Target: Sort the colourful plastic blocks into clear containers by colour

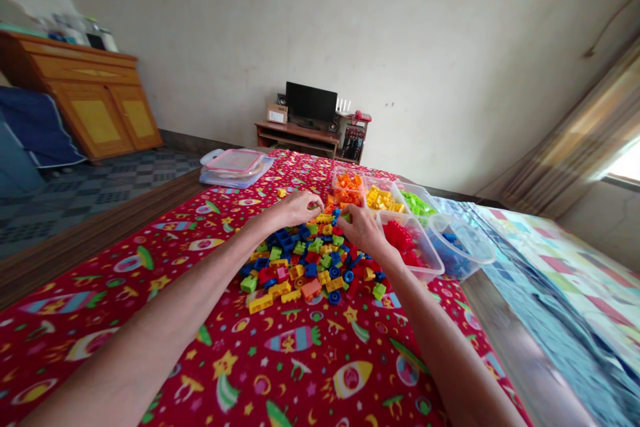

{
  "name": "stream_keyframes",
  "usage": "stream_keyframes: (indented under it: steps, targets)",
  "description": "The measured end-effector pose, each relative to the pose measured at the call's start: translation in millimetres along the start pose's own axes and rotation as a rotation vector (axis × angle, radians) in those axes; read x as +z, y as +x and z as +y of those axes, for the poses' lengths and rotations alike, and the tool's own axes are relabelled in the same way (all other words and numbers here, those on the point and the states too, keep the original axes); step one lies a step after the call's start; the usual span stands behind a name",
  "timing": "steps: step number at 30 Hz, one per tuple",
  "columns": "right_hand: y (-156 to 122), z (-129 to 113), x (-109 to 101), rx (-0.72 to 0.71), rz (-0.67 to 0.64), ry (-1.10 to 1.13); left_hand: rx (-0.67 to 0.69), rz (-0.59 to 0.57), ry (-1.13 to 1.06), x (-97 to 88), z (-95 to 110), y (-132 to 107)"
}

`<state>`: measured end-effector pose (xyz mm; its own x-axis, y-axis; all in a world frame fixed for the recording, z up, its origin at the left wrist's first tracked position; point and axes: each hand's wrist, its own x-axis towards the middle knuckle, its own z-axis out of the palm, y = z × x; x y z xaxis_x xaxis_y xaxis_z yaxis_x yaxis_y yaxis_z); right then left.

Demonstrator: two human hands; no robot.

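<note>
Plastic bricks [305,260] are heaped mid-bedspread [240,360], within reach; fingers of the left hand [295,208] and right hand [363,230] are pinched together, any held brick hidden, and clear tubs [430,255] are ranged by colour along the far edge.

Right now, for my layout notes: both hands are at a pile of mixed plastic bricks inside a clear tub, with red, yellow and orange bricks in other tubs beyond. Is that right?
No: the head view shows the mixed brick pile lying loose on the red patterned cloth, not inside a tub. The left hand and right hand are at it.
</note>
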<state>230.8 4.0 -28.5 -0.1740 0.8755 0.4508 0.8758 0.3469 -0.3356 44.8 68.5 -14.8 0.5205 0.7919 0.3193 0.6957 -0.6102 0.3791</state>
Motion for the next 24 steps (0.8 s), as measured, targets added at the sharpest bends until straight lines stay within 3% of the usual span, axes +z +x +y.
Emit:
stream_keyframes:
  steps: [6, 9, 13, 16, 20, 22, 24]
  targets:
    - [3, -6, -3, 0.026, -0.051, 0.117, -0.143, -0.078, -0.524, 11.0, 5, 0]
    - [3, -8, -5, -0.042, -0.093, 0.196, -0.199, -0.105, -0.779, 16.0, 12, -2]
    - [4, -8, -8, -0.106, -0.119, 0.186, -0.231, -0.144, -0.853, 15.4, 17, -3]
    - [4, -6, -9, -0.097, -0.123, 0.081, -0.147, -0.108, -0.646, 13.0, 12, -3]
    - [4, -1, -11, -0.079, -0.211, -0.04, 0.048, 0.128, -0.03, 19.1, -2, -4]
    - [3, 2, -12, -0.085, -0.273, -0.065, 0.152, 0.111, 0.173, 25.4, -8, -4]
    - [4, 4, -16, -0.084, -0.288, -0.071, 0.229, 0.01, 0.305, 30.3, -9, -5]
